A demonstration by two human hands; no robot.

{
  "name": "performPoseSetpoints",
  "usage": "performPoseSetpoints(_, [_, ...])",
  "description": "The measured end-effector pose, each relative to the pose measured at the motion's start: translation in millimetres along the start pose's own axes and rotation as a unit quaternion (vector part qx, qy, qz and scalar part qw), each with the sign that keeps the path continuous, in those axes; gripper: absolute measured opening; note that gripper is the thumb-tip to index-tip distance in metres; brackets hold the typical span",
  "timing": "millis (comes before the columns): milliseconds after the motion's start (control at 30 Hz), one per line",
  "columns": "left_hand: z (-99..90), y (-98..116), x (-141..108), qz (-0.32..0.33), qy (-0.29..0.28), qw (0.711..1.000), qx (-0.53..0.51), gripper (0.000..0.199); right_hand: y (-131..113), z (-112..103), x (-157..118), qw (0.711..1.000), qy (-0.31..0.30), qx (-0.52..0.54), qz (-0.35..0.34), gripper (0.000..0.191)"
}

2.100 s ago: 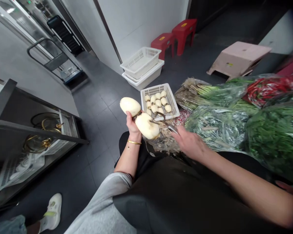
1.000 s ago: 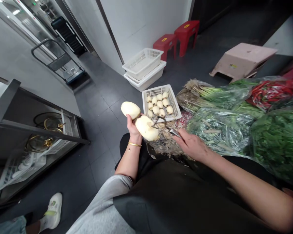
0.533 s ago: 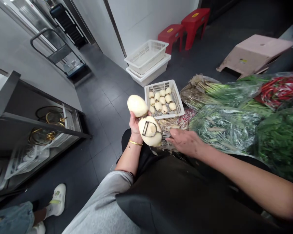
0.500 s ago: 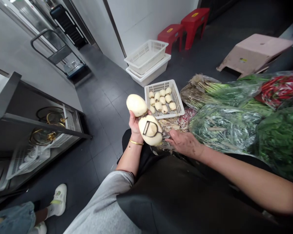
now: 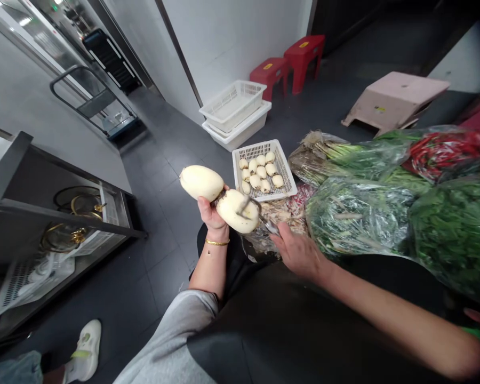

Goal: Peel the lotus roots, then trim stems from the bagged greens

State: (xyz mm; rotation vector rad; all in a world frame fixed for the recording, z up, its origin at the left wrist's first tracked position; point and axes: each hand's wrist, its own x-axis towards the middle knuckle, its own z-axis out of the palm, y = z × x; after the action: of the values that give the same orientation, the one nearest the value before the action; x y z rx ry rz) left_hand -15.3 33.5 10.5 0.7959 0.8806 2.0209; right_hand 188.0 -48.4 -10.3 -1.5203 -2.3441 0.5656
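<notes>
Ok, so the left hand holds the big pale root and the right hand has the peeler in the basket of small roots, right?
Not quite: the head view shows the peeler at the big pale root, not in the basket of small roots. The right hand has it; the left hand holds the root.

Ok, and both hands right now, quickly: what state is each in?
Left hand: closed around the joined pale root pieces.
Right hand: closed on the peeler's handle.
</notes>
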Motion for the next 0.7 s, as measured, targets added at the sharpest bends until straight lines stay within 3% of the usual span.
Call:
performPoseSetpoints(133, [-11.0, -7, 2, 0.020, 0.003, 1.000, 0.014, 0.076, 25, 16, -31, 1.000, -0.004, 0.020, 0.009, 0.027])
performPoseSetpoints(233, [-8.1, -9, -5, 0.026, -0.012, 1.000, 0.010, 0.074, 16, 3, -12, 0.999, 0.038, 0.020, 0.025, 0.029])
performPoseSetpoints(333, [-1.5, -3, -5, 0.029, -0.014, 0.999, -0.009, 0.070, 6, 3, 2, 0.999, 0.026, 0.030, 0.010, 0.028])
performPoseSetpoints(500, [-4.1, 10, 16, 0.006, 0.022, 0.999, -0.042, 0.067, 48, 30, -34, 0.989, -0.003, 0.142, 0.035, 0.029])
performPoseSetpoints(600, [5.6, 6, 15, -0.045, -0.025, 0.995, -0.083, 0.073, 47, 27, -23, 0.943, 0.033, 0.325, 0.068, 0.032])
performPoseSetpoints(700, [25.4, -4, 2, -0.088, -0.086, 0.986, -0.116, 0.075, 14, 16, 17, 0.856, 0.067, 0.506, 0.081, 0.041])
